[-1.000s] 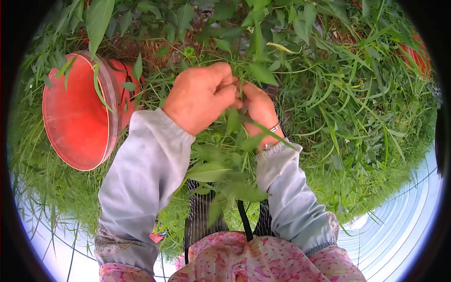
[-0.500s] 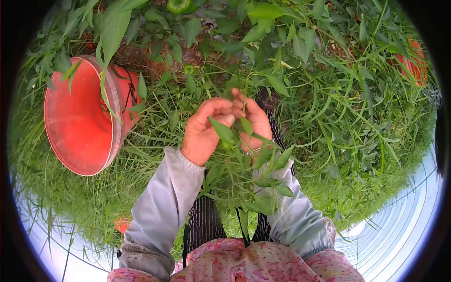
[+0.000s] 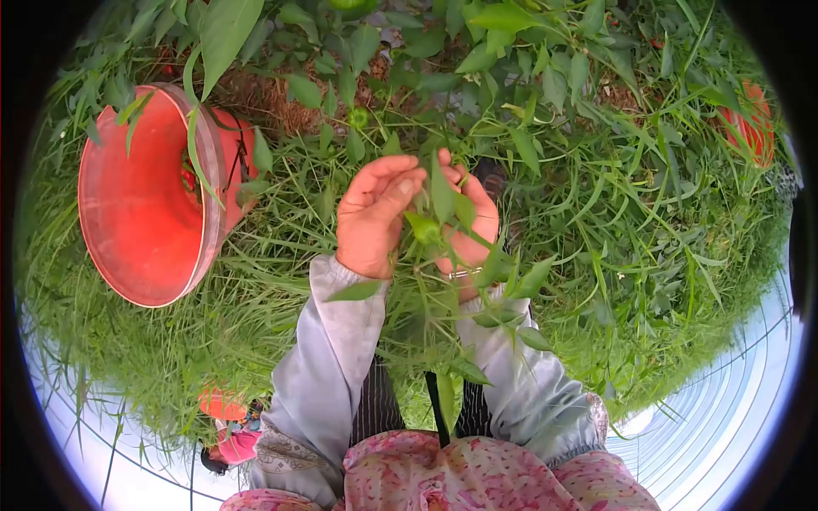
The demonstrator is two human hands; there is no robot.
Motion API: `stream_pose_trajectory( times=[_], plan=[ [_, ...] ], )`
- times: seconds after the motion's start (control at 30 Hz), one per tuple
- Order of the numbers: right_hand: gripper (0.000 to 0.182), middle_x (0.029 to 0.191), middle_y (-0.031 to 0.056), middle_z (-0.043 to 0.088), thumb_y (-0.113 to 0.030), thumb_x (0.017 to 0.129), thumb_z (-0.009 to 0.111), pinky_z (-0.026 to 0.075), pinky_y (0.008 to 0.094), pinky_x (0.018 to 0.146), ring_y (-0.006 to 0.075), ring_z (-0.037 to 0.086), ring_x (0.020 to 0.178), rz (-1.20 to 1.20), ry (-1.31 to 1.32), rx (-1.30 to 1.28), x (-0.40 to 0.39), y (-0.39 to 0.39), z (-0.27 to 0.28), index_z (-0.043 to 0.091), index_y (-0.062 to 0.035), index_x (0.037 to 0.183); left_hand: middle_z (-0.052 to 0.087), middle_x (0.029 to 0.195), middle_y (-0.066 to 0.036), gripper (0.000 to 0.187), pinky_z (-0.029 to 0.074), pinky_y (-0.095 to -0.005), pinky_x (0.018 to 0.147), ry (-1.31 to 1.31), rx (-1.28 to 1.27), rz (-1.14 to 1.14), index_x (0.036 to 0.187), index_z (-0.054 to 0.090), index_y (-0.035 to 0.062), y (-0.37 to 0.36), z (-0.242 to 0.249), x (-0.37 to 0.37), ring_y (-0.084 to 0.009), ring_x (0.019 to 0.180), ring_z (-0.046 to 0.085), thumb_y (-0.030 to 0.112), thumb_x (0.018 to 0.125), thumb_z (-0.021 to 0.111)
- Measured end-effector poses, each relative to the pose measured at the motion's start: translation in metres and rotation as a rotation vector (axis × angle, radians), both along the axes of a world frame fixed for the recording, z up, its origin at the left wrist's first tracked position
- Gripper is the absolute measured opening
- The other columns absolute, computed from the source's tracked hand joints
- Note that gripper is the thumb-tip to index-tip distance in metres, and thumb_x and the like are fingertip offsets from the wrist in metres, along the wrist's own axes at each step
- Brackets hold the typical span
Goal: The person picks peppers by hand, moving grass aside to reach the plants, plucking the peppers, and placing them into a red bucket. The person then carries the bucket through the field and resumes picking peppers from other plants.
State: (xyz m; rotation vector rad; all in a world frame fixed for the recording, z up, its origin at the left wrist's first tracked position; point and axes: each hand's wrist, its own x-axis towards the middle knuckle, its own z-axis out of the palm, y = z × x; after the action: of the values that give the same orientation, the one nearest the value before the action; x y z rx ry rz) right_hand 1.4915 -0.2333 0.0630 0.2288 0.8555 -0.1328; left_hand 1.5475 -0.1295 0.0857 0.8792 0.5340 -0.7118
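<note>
Left hand (image 3: 365, 226) and right hand (image 3: 471, 243) cupped close together, right of the red bucket (image 3: 136, 217).
The left, nearer the bucket, curls fingers and thumb inward; the right, farther from the bucket, turns its palm inward, fingers partly hidden. Both sleeved forearms (image 3: 328, 341) stretch forward.

Grass (image 3: 230, 341) and leafy plants (image 3: 503, 17) are viewed forward and downward by a single head-worn camera, with the left hand (image 3: 368, 226) and right hand (image 3: 471, 243) framed close at centre, the pink garment (image 3: 426, 477) caught below, the wide, round view edged in black.
</note>
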Motion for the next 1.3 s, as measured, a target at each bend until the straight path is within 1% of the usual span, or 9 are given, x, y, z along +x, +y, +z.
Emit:
stream_pose_trajectory(
  times=[0.13,0.33,0.53,0.67,0.8,1.0,1.1,1.2,1.3],
  plan=[
    [0.028,0.081,-0.0022,0.045,-0.021,0.095,0.045,0.043,0.0242,0.067,0.0078,0.045,0.066,-0.006,-0.128,0.156,0.0,-0.009,0.0,0.047,-0.0011,0.115,0.06,0.108,-0.012,0.022,0.048,-0.0315,0.087,0.009,-0.015,0.027,0.107,0.057,0.0004,0.006,0.002,0.0,-0.0191,0.097,0.059,-0.003,0.085,0.055],
    [0.029,0.081,-0.0026,0.046,-0.023,0.095,0.044,0.045,0.0314,0.069,0.0088,0.044,0.066,-0.009,-0.168,0.285,0.001,-0.012,-0.002,0.047,-0.0028,0.116,0.061,0.105,-0.01,0.022,0.05,-0.0318,0.084,-0.1,0.233,-0.067,0.105,0.058,-0.001,0.035,0.019,-0.004,-0.0181,0.093,0.061,-0.006,0.084,0.053],
    [0.03,0.081,-0.0005,0.046,-0.022,0.094,0.046,0.042,0.0287,0.065,0.0104,0.044,0.069,0.044,-0.14,0.273,0.002,-0.016,-0.004,0.047,-0.001,0.116,0.057,0.107,-0.011,0.035,0.048,-0.0338,0.082,-0.711,0.611,-0.665,0.106,0.059,0.0066,0.024,0.057,-0.011,-0.0243,0.097,0.058,-0.004,0.072,0.06],
    [0.033,0.081,0.0002,0.045,-0.024,0.094,0.046,0.04,0.0273,0.065,0.011,0.043,0.071,0.192,-0.007,-0.005,0.002,-0.017,0.006,0.047,-0.0006,0.118,0.058,0.102,-0.012,0.046,0.048,-0.0369,0.08,-0.994,0.777,-0.783,0.105,0.059,0.0069,0.004,0.06,-0.015,-0.0302,0.089,0.059,-0.007,0.062,0.062],
    [0.034,0.075,-0.0035,0.041,-0.03,0.096,0.042,0.038,0.0255,0.064,0.0086,0.038,0.062,0.331,-0.138,-0.153,-0.004,-0.021,0.001,0.047,-0.0047,0.119,0.058,0.089,-0.007,0.039,0.047,-0.0341,0.073,-1.258,0.901,-0.833,0.102,0.059,0.011,0.0,0.072,-0.01,-0.0244,0.076,0.059,0.003,0.064,0.064],
    [0.029,0.064,-0.0073,0.035,-0.028,0.097,0.041,0.037,0.024,0.06,0.005,0.032,0.051,0.33,-0.123,-0.23,-0.007,-0.02,-0.003,0.049,-0.0077,0.116,0.054,0.078,-0.005,0.036,0.043,-0.0332,0.065,-1.258,0.923,-1.125,0.102,0.057,0.0096,-0.003,0.092,-0.008,-0.0212,0.067,0.056,0.012,0.067,0.064],
    [0.026,0.062,-0.0073,0.034,-0.025,0.097,0.04,0.035,0.0226,0.058,0.0053,0.032,0.048,0.228,-0.114,-0.136,-0.006,-0.026,-0.003,0.05,-0.0071,0.114,0.054,0.075,-0.005,0.036,0.041,-0.0345,0.059,-1.07,0.673,-1.161,0.101,0.056,0.0071,0.002,0.113,-0.003,-0.0223,0.064,0.056,0.015,0.067,0.066],
    [0.024,0.06,-0.0071,0.034,-0.022,0.097,0.039,0.034,0.0224,0.055,0.0058,0.031,0.045,0.216,-0.083,-0.12,-0.006,-0.031,-0.003,0.05,-0.006,0.113,0.054,0.071,-0.006,0.031,0.041,-0.0352,0.055,-0.828,0.271,-0.995,0.096,0.056,0.0053,0.009,0.131,-0.016,-0.0255,0.06,0.055,0.015,0.068,0.066],
    [0.025,0.059,-0.007,0.034,-0.021,0.098,0.038,0.035,0.0236,0.055,0.0059,0.03,0.043,0.181,-0.091,-0.02,-0.006,-0.036,-0.004,0.051,-0.0047,0.111,0.058,0.075,-0.009,0.029,0.045,-0.0352,0.056,-0.787,0.027,-1.012,0.098,0.056,0.0027,0.025,0.142,-0.022,-0.0282,0.062,0.057,0.012,0.071,0.065]
  ],
)
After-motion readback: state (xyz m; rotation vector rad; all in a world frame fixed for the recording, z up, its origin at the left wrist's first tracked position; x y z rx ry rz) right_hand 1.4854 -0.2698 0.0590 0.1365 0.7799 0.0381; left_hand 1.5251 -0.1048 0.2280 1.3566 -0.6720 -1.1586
